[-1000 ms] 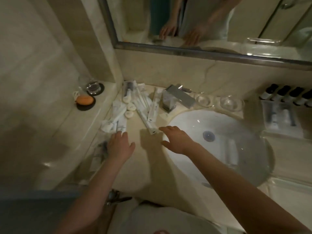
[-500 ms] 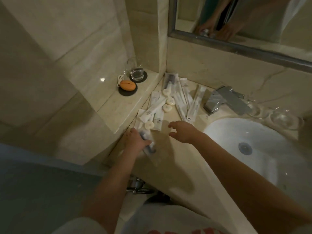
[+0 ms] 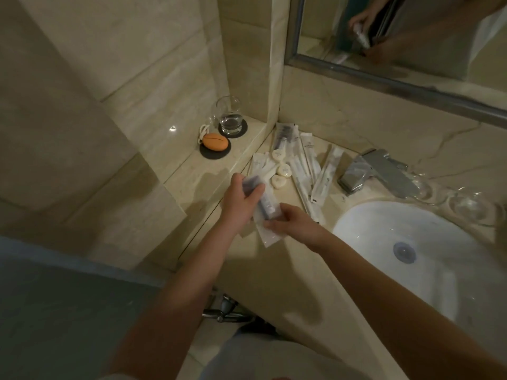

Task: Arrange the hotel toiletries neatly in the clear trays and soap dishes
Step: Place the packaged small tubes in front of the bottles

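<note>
My left hand (image 3: 239, 200) grips the upper end of a clear plastic packet (image 3: 265, 209) with a dark item inside, raised just above the counter. My right hand (image 3: 291, 223) pinches the packet's lower end. Beyond them lies a loose pile of wrapped toiletries (image 3: 300, 160): long white sachets, a packed comb and three round wrapped soaps (image 3: 283, 170). Two clear glass soap dishes (image 3: 466, 205) stand behind the basin at the right.
A chrome tap (image 3: 370, 171) rises between the pile and the white basin (image 3: 406, 250). On the raised ledge to the left sit a water glass (image 3: 230, 116) on a dark coaster and an orange oval object (image 3: 215, 142) on another coaster. A mirror (image 3: 397, 37) hangs above.
My left hand has lifted the clear packet off the counter edge. My right hand has come in from the sachet pile and taken its lower end. The view has swung left.
</note>
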Motion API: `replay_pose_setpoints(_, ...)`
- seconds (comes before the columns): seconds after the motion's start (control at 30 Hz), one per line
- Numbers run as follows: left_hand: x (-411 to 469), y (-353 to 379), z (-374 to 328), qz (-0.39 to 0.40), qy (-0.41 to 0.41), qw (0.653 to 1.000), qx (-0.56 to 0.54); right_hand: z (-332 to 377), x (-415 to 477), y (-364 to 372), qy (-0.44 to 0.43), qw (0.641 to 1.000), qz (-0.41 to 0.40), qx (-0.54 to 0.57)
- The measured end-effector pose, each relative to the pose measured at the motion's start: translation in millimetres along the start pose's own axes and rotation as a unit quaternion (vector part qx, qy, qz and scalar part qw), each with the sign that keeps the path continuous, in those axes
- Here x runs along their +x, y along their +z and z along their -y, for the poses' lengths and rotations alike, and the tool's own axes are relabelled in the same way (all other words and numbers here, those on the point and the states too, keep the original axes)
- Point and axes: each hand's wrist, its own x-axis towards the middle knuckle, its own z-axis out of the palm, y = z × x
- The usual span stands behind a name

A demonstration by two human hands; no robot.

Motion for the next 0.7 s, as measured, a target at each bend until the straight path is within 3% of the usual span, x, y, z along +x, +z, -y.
replay_pose_setpoints(0.2, -3.0, 32.2, -39.7, 0.054, 0.055, 0.997, -0.003, 0.3, -15.8, -31.9, -0.01, 0.994, -0.07, 0.081)
replay_pose_setpoints(0.37, 13.6, 46.8, -52.3, 0.07, 0.072, 0.995, 0.026, -1.5, -21.8, -54.6, 0.003, 0.986, -0.158, 0.06)
replay_pose_setpoints(0.5, 56.3, 55.9, -48.3, 0.067, 0.046, 0.993, 0.082, 3.5, -15.6, -87.3, 0.021, 0.967, -0.243, 0.074)
replay_pose_setpoints(0.7, 141.8, 73.9, -41.5, 0.115, -0.04, 0.972, 0.203, 21.6, 1.2, -129.8, 0.013, 0.947, -0.297, 0.124)
